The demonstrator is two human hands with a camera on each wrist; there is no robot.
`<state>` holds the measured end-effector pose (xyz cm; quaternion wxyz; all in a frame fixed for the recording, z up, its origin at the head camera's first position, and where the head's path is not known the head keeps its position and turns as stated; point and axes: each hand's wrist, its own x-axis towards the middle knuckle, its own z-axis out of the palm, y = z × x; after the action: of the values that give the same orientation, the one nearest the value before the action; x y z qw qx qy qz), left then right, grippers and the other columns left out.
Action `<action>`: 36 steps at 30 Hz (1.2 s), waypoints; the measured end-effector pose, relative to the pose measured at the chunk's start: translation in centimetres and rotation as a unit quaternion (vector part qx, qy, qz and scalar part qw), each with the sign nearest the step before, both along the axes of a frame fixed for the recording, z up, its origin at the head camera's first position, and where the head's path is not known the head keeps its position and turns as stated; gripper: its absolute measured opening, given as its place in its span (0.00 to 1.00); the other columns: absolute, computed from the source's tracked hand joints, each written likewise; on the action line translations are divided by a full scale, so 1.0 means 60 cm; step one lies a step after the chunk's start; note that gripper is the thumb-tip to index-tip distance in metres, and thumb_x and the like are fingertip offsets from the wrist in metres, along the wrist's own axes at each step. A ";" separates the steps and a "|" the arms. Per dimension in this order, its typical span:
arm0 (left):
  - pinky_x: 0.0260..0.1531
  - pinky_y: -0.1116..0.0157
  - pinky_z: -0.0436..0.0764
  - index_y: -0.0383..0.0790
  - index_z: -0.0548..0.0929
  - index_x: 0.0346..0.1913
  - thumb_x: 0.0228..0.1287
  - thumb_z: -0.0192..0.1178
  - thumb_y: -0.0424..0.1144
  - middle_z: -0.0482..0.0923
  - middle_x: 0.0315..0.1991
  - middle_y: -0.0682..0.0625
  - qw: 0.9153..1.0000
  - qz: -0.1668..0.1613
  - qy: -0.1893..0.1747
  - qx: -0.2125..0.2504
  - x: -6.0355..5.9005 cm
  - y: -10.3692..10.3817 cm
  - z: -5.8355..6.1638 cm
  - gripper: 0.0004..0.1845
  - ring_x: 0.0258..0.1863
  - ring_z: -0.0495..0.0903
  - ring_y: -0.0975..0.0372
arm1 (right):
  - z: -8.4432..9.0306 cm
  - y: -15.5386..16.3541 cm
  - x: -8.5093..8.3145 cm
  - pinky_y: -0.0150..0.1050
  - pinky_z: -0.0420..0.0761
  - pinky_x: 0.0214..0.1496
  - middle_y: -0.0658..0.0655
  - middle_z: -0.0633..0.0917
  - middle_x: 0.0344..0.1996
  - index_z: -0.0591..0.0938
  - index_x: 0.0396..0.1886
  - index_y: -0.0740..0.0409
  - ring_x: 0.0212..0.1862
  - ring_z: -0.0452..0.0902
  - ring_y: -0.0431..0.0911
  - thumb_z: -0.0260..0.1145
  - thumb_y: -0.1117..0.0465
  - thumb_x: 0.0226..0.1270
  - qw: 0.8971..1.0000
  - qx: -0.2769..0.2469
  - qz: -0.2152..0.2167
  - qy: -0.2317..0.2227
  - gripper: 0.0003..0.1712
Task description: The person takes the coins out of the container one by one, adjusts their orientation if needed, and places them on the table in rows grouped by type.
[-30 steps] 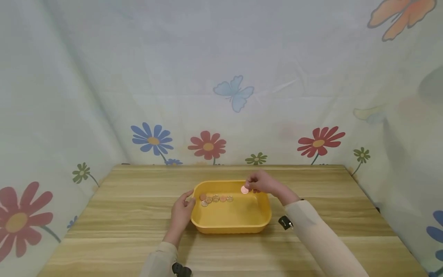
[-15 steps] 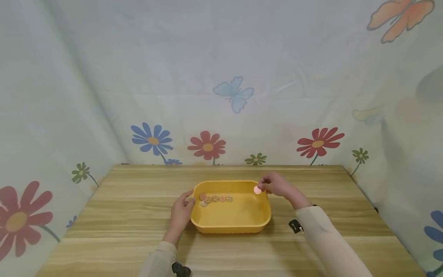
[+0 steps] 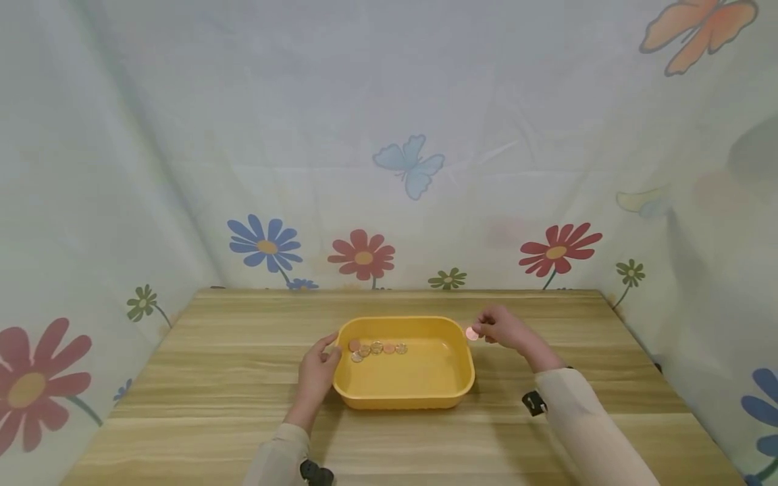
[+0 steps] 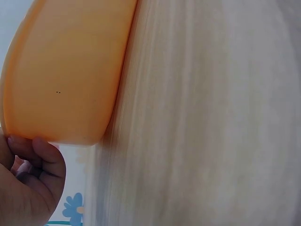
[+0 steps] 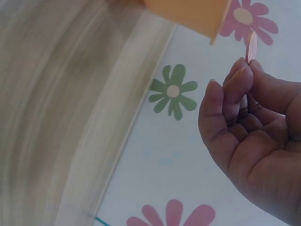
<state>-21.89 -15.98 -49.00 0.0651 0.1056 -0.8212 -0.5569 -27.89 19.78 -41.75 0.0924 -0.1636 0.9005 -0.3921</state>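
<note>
I pinch a copper coin (image 3: 472,333) on edge in my right hand (image 3: 502,328), just past the yellow tray's (image 3: 406,399) rim at 3 o'clock, above the desk (image 3: 213,378). My left hand (image 3: 316,372) curls on the rim at 9 o'clock, near the row of coins (image 3: 377,349) inside. I judge a light, steady pinch matters most; squeezing harder could flip it.

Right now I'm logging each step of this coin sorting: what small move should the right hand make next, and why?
Probably lower the coin onto the table just right of the tray. The right hand pinches it beyond the tray's right rim, above bare wood, while the left hand steadies the tray, where five coins remain.
</note>
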 end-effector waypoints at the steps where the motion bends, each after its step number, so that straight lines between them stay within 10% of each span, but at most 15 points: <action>1: 0.21 0.69 0.76 0.35 0.74 0.71 0.76 0.54 0.36 0.82 0.31 0.36 1.000 0.000 -0.001 0.001 0.000 0.000 0.000 0.23 0.21 0.75 0.61 | -0.003 0.002 0.000 0.33 0.73 0.32 0.55 0.78 0.25 0.80 0.33 0.70 0.27 0.69 0.42 0.59 0.69 0.76 1.000 0.004 -0.003 0.000 0.10; 36: 0.23 0.69 0.78 0.38 0.73 0.72 0.77 0.53 0.38 0.83 0.37 0.34 1.000 -0.007 -0.017 -0.006 0.001 -0.001 0.005 0.24 0.25 0.79 0.59 | -0.091 0.019 -0.027 0.32 0.71 0.31 0.54 0.80 0.22 0.84 0.30 0.69 0.27 0.69 0.42 0.63 0.68 0.70 0.994 0.086 -0.061 -0.016 0.10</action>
<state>-21.83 -16.05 -48.68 0.0480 0.1085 -0.8262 -0.5507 -29.54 20.92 -47.19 0.0964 -0.0935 0.9378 -0.3203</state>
